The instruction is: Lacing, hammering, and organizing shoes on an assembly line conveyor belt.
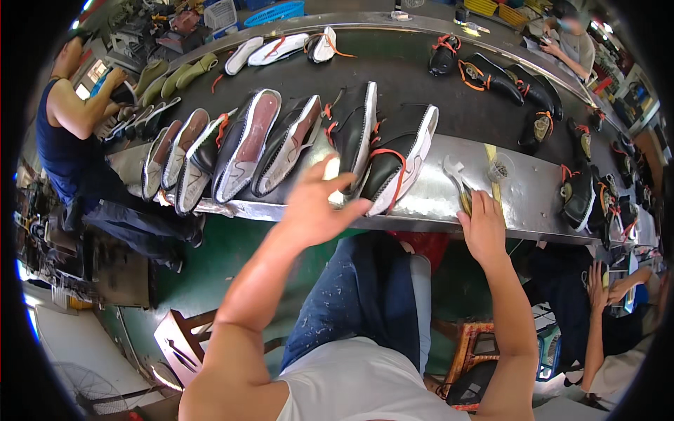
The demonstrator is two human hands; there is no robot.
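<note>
My left hand [316, 208] is open, its fingers spread, in front of two black shoes. The nearer black shoe [382, 172], right of that hand, lies tilted with its white sole outward and a red lace across it. Behind it leans another black shoe [351, 137] with a white stitched edge. My right hand [486, 230] has its fingers closed around the handles of metal pincers [455, 170], which rest on the shiny metal bench edge [421, 182]. Just beyond it sits a small clear cup [501, 167] of tiny dark pieces, by a yellow strip [491, 151].
A row of white-soled shoes [246, 140] leans along the bench to the left. White shoes [277, 49] and black shoes [491, 77] lie on the dark belt [386, 70]. A co-worker [70, 133] stands at left; other people sit at right. Stools [467, 358] are near my legs.
</note>
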